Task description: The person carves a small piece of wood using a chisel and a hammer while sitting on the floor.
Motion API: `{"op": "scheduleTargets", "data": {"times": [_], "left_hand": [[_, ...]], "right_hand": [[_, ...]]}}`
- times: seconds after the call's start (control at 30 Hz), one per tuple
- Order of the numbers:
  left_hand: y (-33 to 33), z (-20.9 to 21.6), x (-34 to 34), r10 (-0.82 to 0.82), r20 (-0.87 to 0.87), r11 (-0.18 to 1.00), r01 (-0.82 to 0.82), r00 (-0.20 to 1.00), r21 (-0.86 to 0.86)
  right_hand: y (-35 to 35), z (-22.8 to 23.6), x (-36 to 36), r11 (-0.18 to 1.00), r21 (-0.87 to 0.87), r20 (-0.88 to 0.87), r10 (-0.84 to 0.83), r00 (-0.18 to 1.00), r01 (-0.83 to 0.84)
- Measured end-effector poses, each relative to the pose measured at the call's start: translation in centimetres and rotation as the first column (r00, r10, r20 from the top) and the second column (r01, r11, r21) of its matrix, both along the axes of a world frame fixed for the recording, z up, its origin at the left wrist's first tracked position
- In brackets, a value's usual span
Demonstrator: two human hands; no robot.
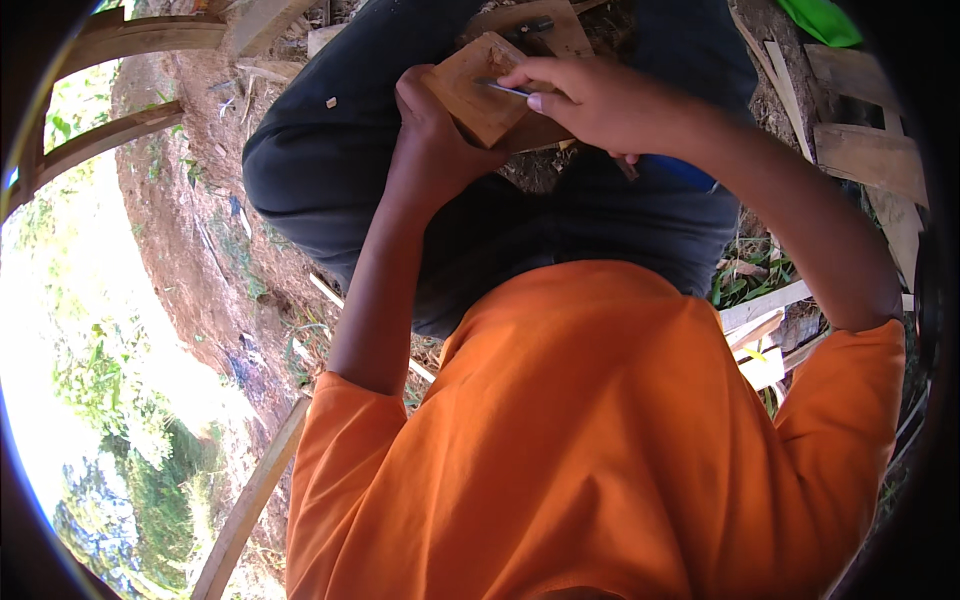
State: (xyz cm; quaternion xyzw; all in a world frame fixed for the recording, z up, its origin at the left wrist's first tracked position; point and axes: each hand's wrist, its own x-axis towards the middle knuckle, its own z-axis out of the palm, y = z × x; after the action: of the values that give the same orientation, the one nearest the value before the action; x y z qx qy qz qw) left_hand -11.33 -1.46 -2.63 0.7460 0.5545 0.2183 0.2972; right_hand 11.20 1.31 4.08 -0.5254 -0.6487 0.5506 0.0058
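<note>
My left hand [437, 145] is closed around the lower left side of a square wooden block [468, 78], which is tilted between my thighs. Its upper face has a rough, darker worn patch near the far corner. In my closed right hand [610, 105] is a thin metal tool [507, 89], its narrow shaft or blade pointing left onto the block's face. The grip hides the rest of the tool, so its exact kind does not show. Just beyond the block lies a flat wooden piece with an opening in it [572, 30].
Wooden planks [868, 165] lie at the far right near a bright green item [825, 20]. Curved-looking wooden bars [140, 40] stand at the far left. Bare soil [185, 230] and a long wooden strip [250, 500] are on my left. Something blue [685, 172] shows under my right forearm.
</note>
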Motion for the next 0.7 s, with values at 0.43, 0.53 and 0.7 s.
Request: {"op": "scheduleTargets", "data": {"times": [0.43, 0.53, 0.7], "left_hand": [[-0.9, 1.2, 0.8, -0.039, -0.03, 0.99, 0.043, 0.999, 0.137], [-0.9, 1.0, 0.7, -0.044, -0.028, 0.99, 0.047, 0.999, 0.134], [-0.8, 0.7, 0.4, -0.041, -0.023, 0.996, 0.043, 0.999, 0.077]], "right_hand": [[0.3, 4.3, 1.8, 0.943, -0.216, 0.214, 0.298, 0.93, -0.252], [0.4, 4.5, 1.4, 0.939, -0.209, 0.217, 0.318, 0.923, -0.274], [0.3, 3.8, 0.4, 0.956, -0.187, 0.236, 0.267, 0.934, -0.226]]}}
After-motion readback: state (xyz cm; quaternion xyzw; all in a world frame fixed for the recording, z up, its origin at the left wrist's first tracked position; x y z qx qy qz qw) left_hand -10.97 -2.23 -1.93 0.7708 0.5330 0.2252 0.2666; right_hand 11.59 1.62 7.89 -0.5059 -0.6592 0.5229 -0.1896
